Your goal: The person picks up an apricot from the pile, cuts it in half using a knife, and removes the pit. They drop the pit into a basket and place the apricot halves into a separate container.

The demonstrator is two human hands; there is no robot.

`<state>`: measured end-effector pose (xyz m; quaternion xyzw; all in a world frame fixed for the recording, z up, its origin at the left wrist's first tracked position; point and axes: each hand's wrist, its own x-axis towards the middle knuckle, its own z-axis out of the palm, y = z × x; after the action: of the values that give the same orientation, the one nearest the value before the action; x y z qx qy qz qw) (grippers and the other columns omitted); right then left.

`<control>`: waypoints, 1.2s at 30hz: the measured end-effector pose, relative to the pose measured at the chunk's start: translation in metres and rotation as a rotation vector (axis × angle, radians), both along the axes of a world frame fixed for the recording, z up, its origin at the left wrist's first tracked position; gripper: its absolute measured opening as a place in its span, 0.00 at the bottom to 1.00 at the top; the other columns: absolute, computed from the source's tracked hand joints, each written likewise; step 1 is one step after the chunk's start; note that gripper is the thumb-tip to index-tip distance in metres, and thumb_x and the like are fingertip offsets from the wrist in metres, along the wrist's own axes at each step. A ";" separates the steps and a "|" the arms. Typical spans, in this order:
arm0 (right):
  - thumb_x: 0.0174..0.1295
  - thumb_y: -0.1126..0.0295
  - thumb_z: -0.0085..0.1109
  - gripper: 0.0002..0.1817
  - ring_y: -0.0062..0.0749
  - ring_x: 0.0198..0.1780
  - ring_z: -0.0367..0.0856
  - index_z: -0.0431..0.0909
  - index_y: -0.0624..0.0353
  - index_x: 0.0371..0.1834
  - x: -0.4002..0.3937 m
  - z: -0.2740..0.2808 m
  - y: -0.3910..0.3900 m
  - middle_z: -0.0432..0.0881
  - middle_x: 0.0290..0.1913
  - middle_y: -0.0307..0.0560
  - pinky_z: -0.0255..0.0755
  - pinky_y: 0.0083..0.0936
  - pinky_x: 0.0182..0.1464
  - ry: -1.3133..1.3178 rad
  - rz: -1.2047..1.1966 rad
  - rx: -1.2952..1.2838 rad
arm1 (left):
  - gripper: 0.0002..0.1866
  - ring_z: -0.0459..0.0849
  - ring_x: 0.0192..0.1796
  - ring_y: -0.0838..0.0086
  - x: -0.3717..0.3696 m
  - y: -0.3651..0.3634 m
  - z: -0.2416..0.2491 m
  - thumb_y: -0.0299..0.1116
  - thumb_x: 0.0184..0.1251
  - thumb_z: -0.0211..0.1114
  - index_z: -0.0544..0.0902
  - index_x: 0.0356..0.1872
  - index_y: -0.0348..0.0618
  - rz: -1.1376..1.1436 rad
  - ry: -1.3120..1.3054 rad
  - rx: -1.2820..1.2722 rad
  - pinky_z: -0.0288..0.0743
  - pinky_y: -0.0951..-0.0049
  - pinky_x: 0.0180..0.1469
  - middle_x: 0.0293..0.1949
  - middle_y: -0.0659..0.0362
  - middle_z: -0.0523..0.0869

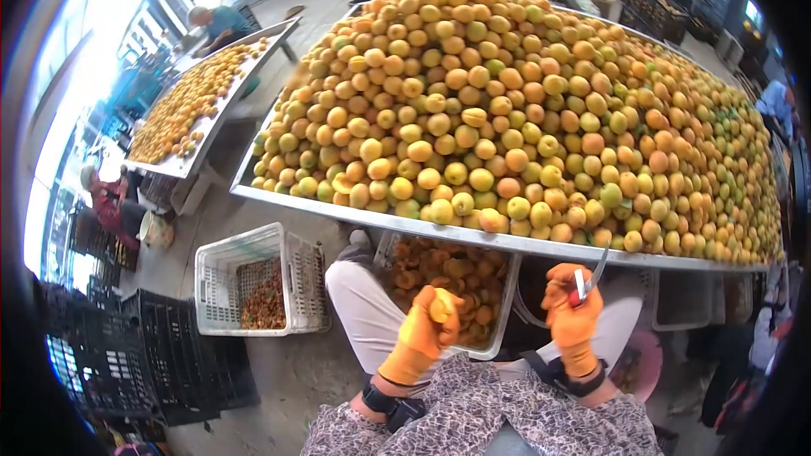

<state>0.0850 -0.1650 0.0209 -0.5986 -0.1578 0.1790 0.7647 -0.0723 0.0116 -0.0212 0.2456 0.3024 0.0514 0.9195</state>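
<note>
My left hand (420, 333), in an orange glove, is closed around a yellow-orange apricot (442, 305) above a crate (508, 304) between my knees. Apricot pieces (460, 268), many of them looking halved, fill much of that crate. In my right hand (574, 317), also gloved in orange, is a small knife (601, 265) with a red and white handle, its curved blade pointing up. The two hands are apart, and the blade does not touch the fruit. Just beyond them, a metal-edged table (405, 223) bears a large heap of whole apricots (524, 127).
To the left stands a white crate (242, 243) with small brown bits inside. Black crates (182, 355) are stacked farther left. Another apricot table (190, 165) is behind, with a person (221, 24) beside it. A pink basin (646, 363) sits by my right knee.
</note>
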 end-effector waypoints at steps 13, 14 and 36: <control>0.56 0.87 0.56 0.11 0.07 0.23 0.63 0.79 0.61 0.38 0.031 -0.012 -0.064 0.77 0.30 0.30 0.58 0.10 0.25 -0.117 -0.248 -0.430 | 0.19 0.79 0.49 0.70 0.075 0.046 -0.014 0.24 0.63 0.63 0.77 0.57 0.41 0.403 0.263 1.156 0.76 0.72 0.48 0.49 0.56 0.77; 0.56 0.87 0.56 0.11 0.08 0.23 0.64 0.79 0.61 0.38 0.028 -0.010 -0.063 0.77 0.30 0.30 0.58 0.10 0.25 -0.099 -0.218 -0.417 | 0.16 0.80 0.46 0.70 0.084 0.045 0.003 0.24 0.64 0.63 0.79 0.53 0.41 0.385 0.252 1.315 0.76 0.72 0.47 0.46 0.56 0.77; 0.55 0.82 0.59 0.08 0.10 0.25 0.67 0.81 0.63 0.38 0.009 0.025 -0.059 0.78 0.28 0.32 0.61 0.13 0.26 0.018 -0.030 -0.405 | 0.23 0.80 0.41 0.63 0.252 0.078 0.021 0.28 0.53 0.68 0.75 0.53 0.43 -0.100 0.004 2.017 0.75 0.63 0.44 0.43 0.51 0.80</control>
<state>0.0944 -0.2240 0.0461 -0.7407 -0.1029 0.2009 0.6327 0.1800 0.0895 0.0001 0.9210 0.1088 0.2440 0.2834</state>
